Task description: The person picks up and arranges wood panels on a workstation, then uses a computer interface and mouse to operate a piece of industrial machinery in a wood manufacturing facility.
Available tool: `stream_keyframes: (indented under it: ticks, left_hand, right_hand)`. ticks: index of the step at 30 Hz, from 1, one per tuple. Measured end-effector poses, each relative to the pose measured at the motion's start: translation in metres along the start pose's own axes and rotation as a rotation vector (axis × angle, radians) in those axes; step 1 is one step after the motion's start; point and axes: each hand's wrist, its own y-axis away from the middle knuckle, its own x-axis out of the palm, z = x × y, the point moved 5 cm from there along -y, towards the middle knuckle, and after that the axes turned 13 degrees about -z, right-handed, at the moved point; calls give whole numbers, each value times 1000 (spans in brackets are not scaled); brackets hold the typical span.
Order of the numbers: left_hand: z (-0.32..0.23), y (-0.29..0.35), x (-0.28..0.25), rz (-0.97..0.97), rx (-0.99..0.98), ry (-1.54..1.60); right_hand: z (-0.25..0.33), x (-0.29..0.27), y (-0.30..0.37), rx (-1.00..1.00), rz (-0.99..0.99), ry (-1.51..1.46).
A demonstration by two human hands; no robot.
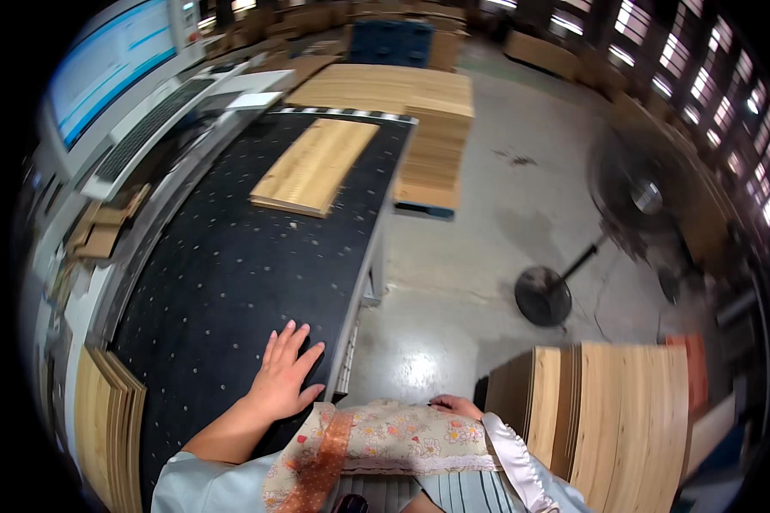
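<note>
My left hand (284, 373) lies palm down near the right edge of a black worktable (222, 265) dotted with small pale spots. Its fingers are spread and hold nothing. My right hand (459, 406) shows only in part beyond the flowered apron (419, 432), low over the gap beside the table; its fingers are mostly hidden. Farther up the table, out of reach of both hands, lies a light wood-grain board (316, 165), seemingly with another beneath it.
Boards stand at the table's near left (103, 427), and a board stack (629, 419) is at my right. Another stack (436, 145) rises beyond the table. A pedestal fan (646, 197) stands on the floor at right. A monitor (111, 68) and keyboard (150, 128) flank the table's left.
</note>
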Motion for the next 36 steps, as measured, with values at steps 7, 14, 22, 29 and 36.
stream_keyframes:
  ticks: [7, 14, 22, 29, 36]
  left_hand:
    - [45, 7, 13, -80, -269, 31]
    - [45, -24, 23, -350, -735, -140]
    - [54, -94, 109, -456, -1242, -308]
    - [107, -202, 97, -364, -1153, -234]
    - [110, -214, 105, -366, -1060, -215]
  right_hand:
    - [89, -86, -152, -126, -144, -277]
    - [303, -221, -385, -812, -705, -88]
    - [371, -244, -571, -709, -361, 46]
    - [385, -233, -571, -900, -410, 170]
    - [384, -236, -575, -1043, -375, 218]
